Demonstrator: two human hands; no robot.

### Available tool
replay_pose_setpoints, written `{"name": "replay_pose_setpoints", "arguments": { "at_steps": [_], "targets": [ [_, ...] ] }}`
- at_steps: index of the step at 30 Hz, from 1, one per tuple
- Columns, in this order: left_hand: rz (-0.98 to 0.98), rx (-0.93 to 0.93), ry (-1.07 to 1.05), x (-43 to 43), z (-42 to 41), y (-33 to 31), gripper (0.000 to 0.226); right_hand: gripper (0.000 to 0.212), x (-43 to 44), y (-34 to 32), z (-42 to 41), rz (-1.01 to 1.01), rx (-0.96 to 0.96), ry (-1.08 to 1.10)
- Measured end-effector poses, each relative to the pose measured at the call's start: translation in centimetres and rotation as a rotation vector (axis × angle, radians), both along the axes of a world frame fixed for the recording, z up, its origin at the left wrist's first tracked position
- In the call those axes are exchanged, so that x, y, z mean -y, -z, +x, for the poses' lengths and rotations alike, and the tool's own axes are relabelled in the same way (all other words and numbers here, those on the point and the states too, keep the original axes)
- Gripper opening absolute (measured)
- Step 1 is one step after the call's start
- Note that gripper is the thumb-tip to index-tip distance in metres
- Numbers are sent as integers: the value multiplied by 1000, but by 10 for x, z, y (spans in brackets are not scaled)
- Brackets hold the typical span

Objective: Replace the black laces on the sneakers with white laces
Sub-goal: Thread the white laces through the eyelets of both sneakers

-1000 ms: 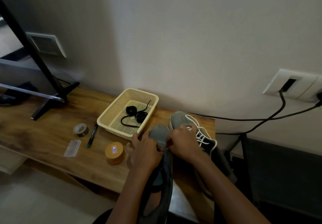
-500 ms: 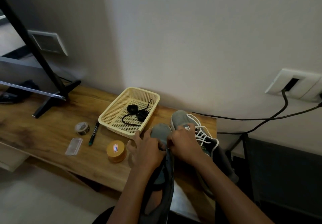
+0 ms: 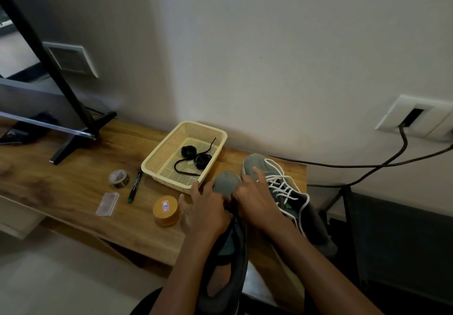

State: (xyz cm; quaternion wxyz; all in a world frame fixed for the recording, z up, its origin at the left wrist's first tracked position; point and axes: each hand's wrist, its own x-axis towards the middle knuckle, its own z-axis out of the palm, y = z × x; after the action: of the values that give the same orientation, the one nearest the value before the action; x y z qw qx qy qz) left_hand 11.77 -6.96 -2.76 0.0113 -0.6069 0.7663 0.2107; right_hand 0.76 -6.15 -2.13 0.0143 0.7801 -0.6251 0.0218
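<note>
Sneakers: two, grey, on one wooden table (image 3: 61, 187). Sneaker 1 (image 3: 226, 182) is in the grip, toe pointing away, heel hanging past the front edge. Grip: left hand (image 3: 208, 213) wraps its side. The right hand (image 3: 255, 202) curls onto its upper, forefinger straight; cannot tell what it pinches. Sneaker 2 (image 3: 255, 165), just right of the grip, carries one white lace (image 3: 282, 184) and lies by the table's right edge. One basket (image 3: 163, 146), just ahead-left of the grip, holds two coiled black laces (image 3: 188, 151). One round tub (image 3: 166, 210) sits just left of the thumb. Farther left: one pen (image 3: 134, 186), one tape roll (image 3: 119, 178), one clear case (image 3: 107, 204), then bare wood.
</note>
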Motion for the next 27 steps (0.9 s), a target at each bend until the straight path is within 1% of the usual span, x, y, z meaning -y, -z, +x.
{"name": "replay_pose_setpoints", "arguments": {
  "at_steps": [2,4,6,12,14,17,21,23,27],
  "targets": [
    [-12,1,-25,-3,-2,-2,21,16,0,3,-6,86,9,79],
    [-10,4,-38,-4,-4,-3,22,16,1,7,-13,69,27,123],
    [-2,6,-50,-3,-4,-3,23,13,0,10,-14,55,108,153],
    [-20,-6,-76,-2,-3,3,22,19,1,11,-15,86,222,141],
    [-9,-22,-87,-2,-2,3,21,17,2,11,-16,106,291,144],
    [25,-41,-78,-1,-3,1,18,12,3,12,-15,122,336,124],
    [63,-74,-74,-3,-4,-1,15,31,2,13,-15,106,419,106],
    [72,-77,-72,-2,-4,-2,15,35,3,14,-14,121,437,110],
    [83,-73,-63,-3,-3,-4,19,27,4,19,-13,138,490,130]
  ]
}}
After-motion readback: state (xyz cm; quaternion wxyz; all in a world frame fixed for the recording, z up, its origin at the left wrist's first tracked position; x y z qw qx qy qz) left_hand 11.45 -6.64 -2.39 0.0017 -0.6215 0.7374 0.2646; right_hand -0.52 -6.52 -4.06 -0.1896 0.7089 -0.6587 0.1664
